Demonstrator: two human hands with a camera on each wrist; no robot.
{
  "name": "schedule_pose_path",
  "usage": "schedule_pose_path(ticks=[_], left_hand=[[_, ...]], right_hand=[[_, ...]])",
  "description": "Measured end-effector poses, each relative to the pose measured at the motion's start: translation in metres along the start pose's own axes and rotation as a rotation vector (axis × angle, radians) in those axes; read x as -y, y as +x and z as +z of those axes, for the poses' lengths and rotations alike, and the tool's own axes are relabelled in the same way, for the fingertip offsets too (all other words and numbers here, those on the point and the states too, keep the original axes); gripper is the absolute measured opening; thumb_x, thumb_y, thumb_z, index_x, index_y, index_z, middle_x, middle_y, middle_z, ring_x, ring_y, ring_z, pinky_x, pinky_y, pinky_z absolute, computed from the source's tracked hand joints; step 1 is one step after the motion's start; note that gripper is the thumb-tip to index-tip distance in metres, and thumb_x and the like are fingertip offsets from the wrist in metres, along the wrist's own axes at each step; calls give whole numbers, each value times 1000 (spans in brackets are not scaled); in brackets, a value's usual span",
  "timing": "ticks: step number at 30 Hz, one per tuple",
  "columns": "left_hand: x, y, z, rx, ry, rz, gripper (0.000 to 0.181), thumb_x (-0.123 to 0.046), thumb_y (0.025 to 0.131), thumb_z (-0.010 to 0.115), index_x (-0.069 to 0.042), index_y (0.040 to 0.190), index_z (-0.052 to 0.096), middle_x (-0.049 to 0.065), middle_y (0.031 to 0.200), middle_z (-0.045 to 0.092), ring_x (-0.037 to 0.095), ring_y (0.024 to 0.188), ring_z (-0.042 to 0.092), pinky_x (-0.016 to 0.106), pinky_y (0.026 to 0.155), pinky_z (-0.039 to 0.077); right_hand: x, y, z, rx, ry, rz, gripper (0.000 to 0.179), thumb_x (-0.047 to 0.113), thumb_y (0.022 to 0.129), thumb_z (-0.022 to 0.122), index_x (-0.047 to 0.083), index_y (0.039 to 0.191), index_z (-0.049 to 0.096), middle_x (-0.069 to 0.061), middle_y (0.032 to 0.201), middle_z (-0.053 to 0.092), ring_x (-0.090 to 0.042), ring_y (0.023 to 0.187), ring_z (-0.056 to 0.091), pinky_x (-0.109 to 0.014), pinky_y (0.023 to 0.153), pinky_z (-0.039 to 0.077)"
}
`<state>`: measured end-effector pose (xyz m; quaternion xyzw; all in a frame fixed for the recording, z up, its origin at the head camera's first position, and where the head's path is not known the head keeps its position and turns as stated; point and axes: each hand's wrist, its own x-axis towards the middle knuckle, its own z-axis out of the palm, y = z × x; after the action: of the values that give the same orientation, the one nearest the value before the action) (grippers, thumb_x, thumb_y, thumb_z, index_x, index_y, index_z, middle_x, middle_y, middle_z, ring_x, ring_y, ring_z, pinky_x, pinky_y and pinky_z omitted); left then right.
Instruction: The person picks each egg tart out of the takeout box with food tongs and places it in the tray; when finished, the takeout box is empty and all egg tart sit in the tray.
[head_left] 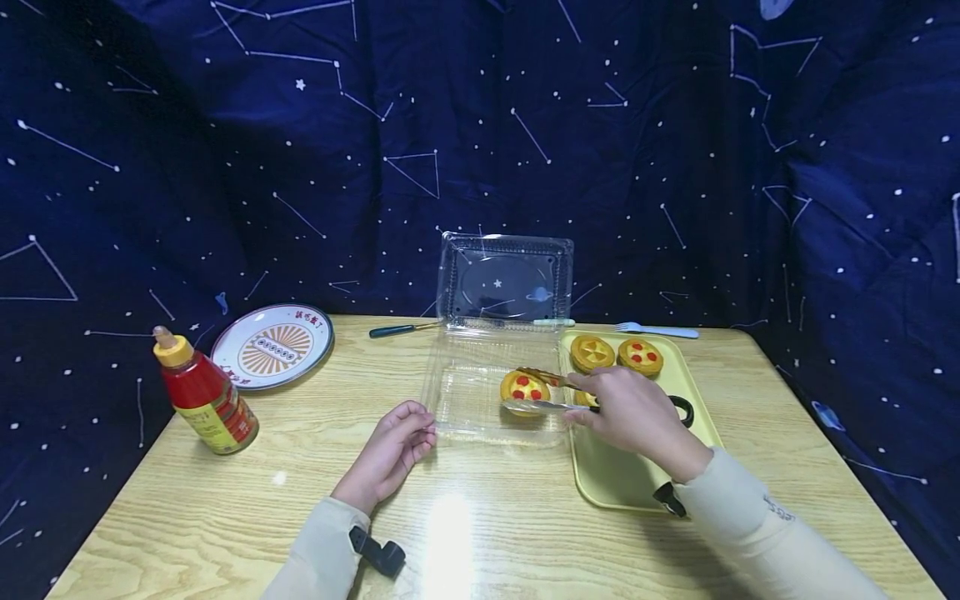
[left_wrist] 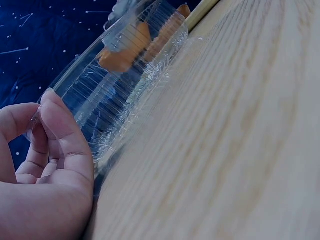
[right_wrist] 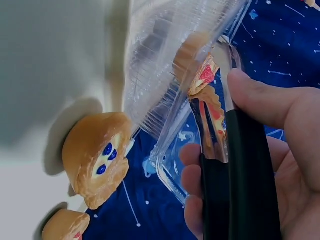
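Observation:
In the head view a clear plastic clamshell container [head_left: 463, 404] lies with its lid [head_left: 498, 287] raised at the back. My left hand [head_left: 395, 446] is at its near left edge; the left wrist view shows thumb and fingertips pinching the thin rim. Black-handled metal tongs [right_wrist: 250, 175] are gripped in my right hand [head_left: 633, 417], thumb on one arm and fingers round the other. The tongs' tips straddle a small tart [head_left: 525, 387] with red pieces on top, inside the container. Part of another tart [head_left: 587, 398] shows under my right hand, on the yellow tray [head_left: 615, 487].
Two tarts, one plain yellow [head_left: 592, 353] and one red-dotted [head_left: 641, 357], sit at the tray's back. A fork [head_left: 656, 331] and a dark-handled utensil [head_left: 392, 331] lie along the table's far edge. Left stand a patterned plate [head_left: 318, 333] and a red sauce bottle [head_left: 213, 404].

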<state>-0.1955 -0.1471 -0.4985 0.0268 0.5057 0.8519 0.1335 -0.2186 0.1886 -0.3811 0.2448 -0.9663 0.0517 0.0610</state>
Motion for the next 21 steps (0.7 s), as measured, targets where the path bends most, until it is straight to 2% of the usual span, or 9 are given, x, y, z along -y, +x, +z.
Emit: schedule_pose_path(ticks=[6,10,13,16,18,21], left_hand=[[1,1,-1,1,-8,4,7,-8,98,56,-9,93,53,3,88,56,10,75,60,17,64,50],[0,2,0,17,1,12,7,-9,99,56,-10,93,53,3,88,56,10,75,61,17,64,50],[-1,2,-1,23,12,16,7,-10,98,57,-10,92,53,2,88,57,9,75,60,17,64,50],[-1,1,0,16,15,15,7,-9,98,57,-11,92,53,2,87,57,9,75,60,17,64,50],[0,1,0,13,6,6,7,-9,98,56,-10,92,53,2,87,57,10,75,60,17,64,50],[-1,0,-1,0,0,2,6,-8,98,56,-10,93,54,3,88,57,10,75,61,17,64,50]], right_hand=[[-7,-10,-1,-69,43,-4,53,41,81,80,14,125,69,-12,111,71,-29,89,67,-40,56,50],[-13,-19,-3,-102,52,-1,53,40,81,80,16,127,68,-6,97,71,-21,78,63,-37,54,46],[-17,-26,-7,-116,53,2,53,42,82,79,20,129,67,2,85,65,-15,70,57,-34,52,42],[-21,-34,-11,-131,66,6,54,43,83,78,22,130,66,-1,90,68,-21,78,62,-41,58,48],[-25,-41,-15,-140,78,20,54,42,83,78,20,131,65,-8,103,71,-29,91,66,-48,66,52],[-31,-47,-22,-158,87,35,55,40,83,78,15,131,65,-13,113,70,-35,100,66,-54,73,53]])
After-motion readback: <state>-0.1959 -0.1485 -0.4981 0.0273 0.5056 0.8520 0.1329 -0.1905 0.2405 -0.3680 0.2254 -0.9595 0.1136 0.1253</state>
